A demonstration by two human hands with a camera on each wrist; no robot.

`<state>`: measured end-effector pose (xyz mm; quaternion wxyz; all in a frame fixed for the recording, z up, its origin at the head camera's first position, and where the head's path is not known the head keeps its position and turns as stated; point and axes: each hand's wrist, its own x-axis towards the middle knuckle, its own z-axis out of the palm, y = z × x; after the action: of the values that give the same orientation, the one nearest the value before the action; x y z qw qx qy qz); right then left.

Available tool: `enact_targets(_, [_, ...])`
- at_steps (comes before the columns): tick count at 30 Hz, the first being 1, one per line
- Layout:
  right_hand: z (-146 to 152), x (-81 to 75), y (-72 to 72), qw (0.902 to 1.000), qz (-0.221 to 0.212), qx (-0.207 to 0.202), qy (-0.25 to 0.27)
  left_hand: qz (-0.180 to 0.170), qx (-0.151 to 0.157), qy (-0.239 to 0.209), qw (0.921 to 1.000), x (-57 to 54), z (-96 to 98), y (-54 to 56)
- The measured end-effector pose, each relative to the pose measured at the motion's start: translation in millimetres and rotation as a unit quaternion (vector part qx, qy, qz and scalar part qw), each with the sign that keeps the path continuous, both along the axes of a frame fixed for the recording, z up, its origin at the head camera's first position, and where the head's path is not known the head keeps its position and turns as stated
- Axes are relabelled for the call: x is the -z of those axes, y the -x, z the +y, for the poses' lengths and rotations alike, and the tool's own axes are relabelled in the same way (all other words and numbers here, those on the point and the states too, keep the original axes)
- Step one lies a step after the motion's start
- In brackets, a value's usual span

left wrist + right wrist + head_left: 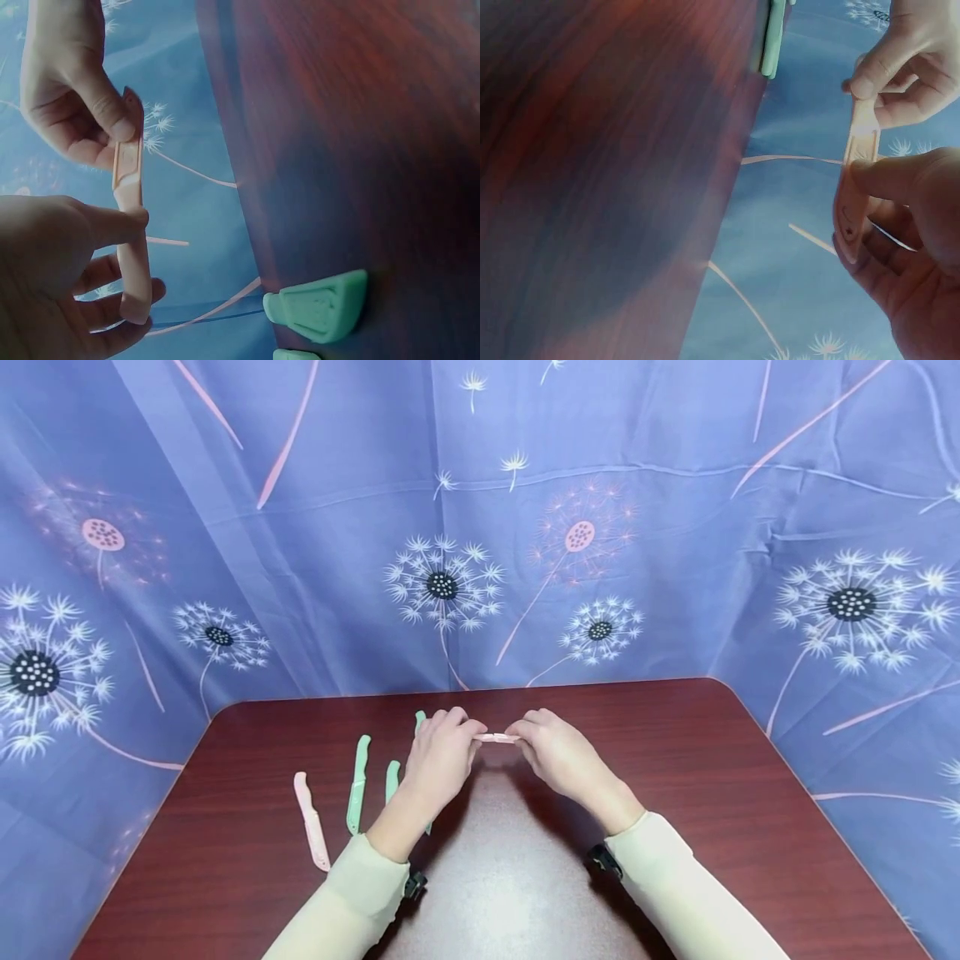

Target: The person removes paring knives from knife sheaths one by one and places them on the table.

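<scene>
Between both hands, over the far half of the table, is a pink sheathed knife [496, 738]. My left hand [442, 752] pinches its smooth handle [133, 270] between thumb and fingers. At the other end, my right hand [558, 752] grips the sheath [861, 144], thumb on its flat face. Handle and sheath meet end to end, and no bare blade shows. Beyond the left forearm lies a second pink sheathed knife [312, 822]. Nearer that arm is a green sheathed knife [357, 789], with two more green ones partly hidden by the left hand and wrist.
The dark red-brown wooden table [720, 793] has a glossy bright patch in front of the hands. A blue curtain [337, 568] printed with dandelions hangs behind it and along both sides.
</scene>
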<state>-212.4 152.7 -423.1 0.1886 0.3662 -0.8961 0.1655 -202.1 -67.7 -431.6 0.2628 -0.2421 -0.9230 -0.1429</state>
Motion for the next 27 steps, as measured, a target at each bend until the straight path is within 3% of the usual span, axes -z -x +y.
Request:
enact_targets(5, [-2.6, 2.6, -0.5, 0.9977, 0.068, 0.0, 0.001, 0.05, -0.016, 0.024, 0.9983, 2.3, 1.1, -2.1])
enact_targets(11, [-3.6, 4.6, 0.0, 0.9928, 0.119, -0.006, 0.004, 0.078, -0.019, 0.039, 0.996, 1.2, 1.8, -4.7])
enact_targets(27, [-7.5, 4.9, -3.6, 0.9891, 0.147, 0.001, 0.007, 0.113, -0.021, 0.057, 0.9917, 4.7, 0.9, -5.2])
